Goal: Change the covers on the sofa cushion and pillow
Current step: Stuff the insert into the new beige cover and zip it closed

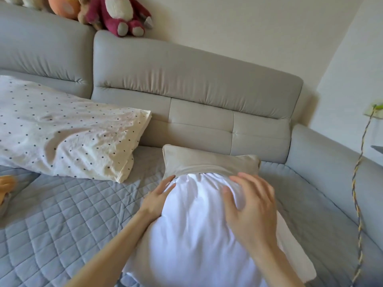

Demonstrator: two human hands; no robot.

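We are pressing the insert (192,235) at the right end of the sofa (310,206), left grip (158,196) and right grip (249,206) flat, fingers apart, seemingly stuffing it into the cover (207,162); next calls for pinching its rim.

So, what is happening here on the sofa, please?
A person is working on a white cushion insert that lies on the quilted blue-grey sofa mat. A beige fabric cover sits over its far end only. The left hand presses the insert's side near the cover's edge; the right hand rests on top. A dotted white pillow lies to the left.
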